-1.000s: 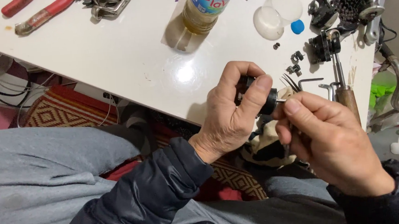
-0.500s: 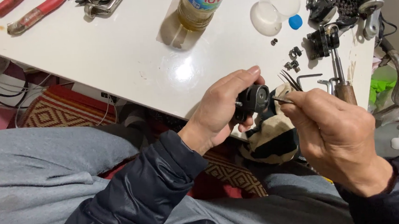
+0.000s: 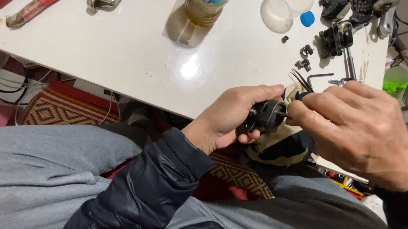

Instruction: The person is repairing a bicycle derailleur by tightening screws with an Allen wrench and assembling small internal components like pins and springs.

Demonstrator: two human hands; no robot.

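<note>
Shifted slightly lower and nearer since the earlier frame: both hands, now pressed closer together below the worktop [image 3: 115,44] edge. Left hand [image 3: 230,117] wrapped round a small black mechanical part [image 3: 265,115], grip closed on it, thumb over the top, fingers curled beneath; part held in the air above the lap, just off the worktop edge, over a dark-and-cream cloth [image 3: 281,145]. Right hand [image 3: 356,129] closed in a pinch on a thin dark-handled tool [image 3: 299,97], tip seemingly touching the part's right face; exact contact point hidden by the fingers.

Possible trouble: tool tip slipping off the part if pushed at an angle, jabbing the left fingers. Also a small piece dropping loose into the lap or cloth, given nothing underneath to catch it flat. Small loose fittings [image 3: 304,59] and a plastic bottle [image 3: 207,6] lying well apart on the worktop.
</note>
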